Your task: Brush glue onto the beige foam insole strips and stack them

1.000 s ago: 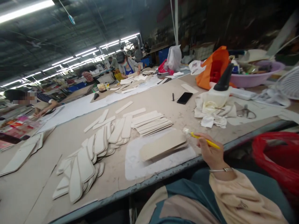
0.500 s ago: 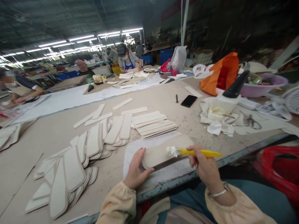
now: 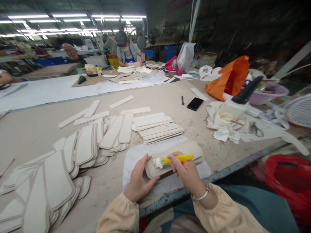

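My right hand (image 3: 183, 166) grips a yellow-handled brush (image 3: 178, 158). Its bristles, loaded with thick white paste, are at the left end of a beige rounded panel (image 3: 184, 147). That panel lies on a white sheet (image 3: 130, 158) near the table edge, apparently with others under it. My left hand (image 3: 141, 178) holds the panel's left end, thumb along the front and fingers at the far side. Just beyond is a neat stack of narrow panels (image 3: 157, 129). Many loose rounded panels (image 3: 58, 181) overlap in fanned piles to the left.
Back right are a black phone (image 3: 195, 104), a white paste container (image 3: 229, 110) with crumpled paper, scissors (image 3: 255, 129), an orange bag (image 3: 228, 79) and a purple basin (image 3: 269, 92). A red bag (image 3: 286, 181) hangs past the table edge. A co-worker (image 3: 130, 51) sits across the table.
My right hand has carried the brush left, from the panel's middle to its left end. My left hand keeps its hold. The view has turned slightly.
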Available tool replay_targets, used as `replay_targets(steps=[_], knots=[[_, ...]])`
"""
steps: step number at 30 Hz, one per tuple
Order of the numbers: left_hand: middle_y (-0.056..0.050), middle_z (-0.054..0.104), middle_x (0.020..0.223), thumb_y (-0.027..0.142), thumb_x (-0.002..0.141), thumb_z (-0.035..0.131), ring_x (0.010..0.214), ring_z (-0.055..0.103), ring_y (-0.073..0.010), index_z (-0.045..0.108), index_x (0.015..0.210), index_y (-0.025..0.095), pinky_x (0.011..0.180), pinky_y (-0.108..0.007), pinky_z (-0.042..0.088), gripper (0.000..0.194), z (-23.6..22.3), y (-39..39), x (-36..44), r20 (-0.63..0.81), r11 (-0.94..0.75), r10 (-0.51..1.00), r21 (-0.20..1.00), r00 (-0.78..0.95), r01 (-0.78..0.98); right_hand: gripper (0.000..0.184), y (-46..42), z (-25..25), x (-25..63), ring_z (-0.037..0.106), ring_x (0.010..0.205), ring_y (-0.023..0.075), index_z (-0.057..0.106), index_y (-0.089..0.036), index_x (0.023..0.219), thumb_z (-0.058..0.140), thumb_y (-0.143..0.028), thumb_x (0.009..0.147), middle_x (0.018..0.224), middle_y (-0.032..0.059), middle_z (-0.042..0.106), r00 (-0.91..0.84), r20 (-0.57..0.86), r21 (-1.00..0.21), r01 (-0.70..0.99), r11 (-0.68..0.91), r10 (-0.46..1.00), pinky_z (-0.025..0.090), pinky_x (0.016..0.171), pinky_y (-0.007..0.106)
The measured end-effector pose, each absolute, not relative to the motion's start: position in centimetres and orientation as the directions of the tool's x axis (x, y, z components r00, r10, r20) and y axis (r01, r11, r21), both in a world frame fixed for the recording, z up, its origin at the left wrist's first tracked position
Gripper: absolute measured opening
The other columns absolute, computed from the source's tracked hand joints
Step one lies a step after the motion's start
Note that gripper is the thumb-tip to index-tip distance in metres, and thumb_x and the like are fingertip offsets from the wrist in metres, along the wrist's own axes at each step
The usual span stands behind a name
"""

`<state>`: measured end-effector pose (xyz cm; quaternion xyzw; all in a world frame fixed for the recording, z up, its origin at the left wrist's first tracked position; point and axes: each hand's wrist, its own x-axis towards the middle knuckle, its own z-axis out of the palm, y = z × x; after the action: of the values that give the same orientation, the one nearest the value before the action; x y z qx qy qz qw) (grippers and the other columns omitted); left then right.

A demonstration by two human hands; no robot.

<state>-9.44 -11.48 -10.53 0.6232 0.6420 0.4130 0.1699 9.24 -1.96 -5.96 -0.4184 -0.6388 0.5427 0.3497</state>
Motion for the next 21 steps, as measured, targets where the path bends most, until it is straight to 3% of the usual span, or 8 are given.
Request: replay_targets(steps=[8,14,17,21], knots=[[-0.011,0.057,0.134,0.028,0.072,0.075,0.124,0.052,-0.0291,0.040,0.142,0.025,0.108,-0.043,0.039,0.078,-10.5,-11.4,-9.6,0.325,-0.140,0.931,0.737,-0.164,0.661,0.041,1.7,-5.3,15.3,0.051,0.043,0.0142,0.060,-0.020,0.072,0.045,-0.053,0.093,0.047,-0.0027,0.052,-0.222,0.084,-0.896,0.409,0.171,0.971,0.040,0.048,0.026],[-0.009,0.062,0.129,0.029,0.064,0.081,0.120,0.055,-0.0306,0.054,0.132,0.025,0.108,-0.043,0.039,0.074,-10.7,-11.2,-9.6,0.283,-0.094,0.926,0.814,-0.249,0.573,0.048,4.0,-5.0,19.3,0.056,0.050,0.0154,0.053,-0.021,0.060,0.041,-0.052,0.094,0.047,-0.0013,0.053,-0.132,0.237,-0.754,0.600,0.268,0.962,0.044,0.058,0.028],[-0.008,0.062,0.129,0.029,0.061,0.083,0.120,0.055,-0.0308,0.057,0.130,0.026,0.109,-0.043,0.038,0.074,-10.8,-11.1,-9.6,0.268,-0.082,0.924,0.835,-0.272,0.543,0.043,4.3,-4.8,20.0,0.059,0.052,0.0165,0.058,-0.020,0.067,0.041,-0.049,0.095,0.054,0.0009,0.058,-0.126,0.334,-0.682,0.651,0.332,0.934,0.044,0.057,0.029],[-0.008,0.060,0.132,0.029,0.064,0.081,0.121,0.055,-0.0296,0.051,0.135,0.026,0.108,-0.042,0.040,0.076,-11.1,-11.1,-9.8,0.319,-0.125,0.922,0.781,-0.220,0.611,0.030,3.4,-4.7,20.3,0.063,0.059,0.0175,0.063,-0.018,0.091,0.043,-0.040,0.097,0.066,0.0027,0.065,-0.137,0.448,-0.599,0.688,0.410,0.883,0.046,0.059,0.029]])
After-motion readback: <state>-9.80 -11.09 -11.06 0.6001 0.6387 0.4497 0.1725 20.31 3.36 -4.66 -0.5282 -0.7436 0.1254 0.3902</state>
